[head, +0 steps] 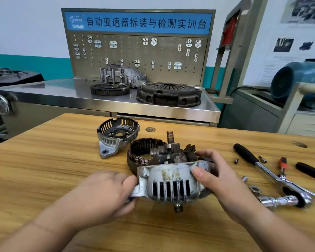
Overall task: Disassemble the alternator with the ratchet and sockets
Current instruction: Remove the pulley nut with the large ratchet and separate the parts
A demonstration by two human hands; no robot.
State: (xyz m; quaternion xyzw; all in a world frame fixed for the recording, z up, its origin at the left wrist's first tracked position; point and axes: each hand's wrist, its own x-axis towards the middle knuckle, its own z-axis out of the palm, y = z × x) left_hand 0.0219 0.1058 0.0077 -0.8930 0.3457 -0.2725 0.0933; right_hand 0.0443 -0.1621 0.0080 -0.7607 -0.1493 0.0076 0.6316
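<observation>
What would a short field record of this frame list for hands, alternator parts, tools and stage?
left hand: grips front housing at its left ear
right hand: grips the housing's right rim
rotor: seated in the housing, shaft up
stator: just behind the housing, left of the rotor
rear cover: off, lying on table
ratchet: on the table, right, untouched
stage: partly disassembled

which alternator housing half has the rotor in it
The near pale half, gripped by the left hand and right hand, carries the rotor; the other half lies without one farther back.

left hand, slightly blurred
</observation>
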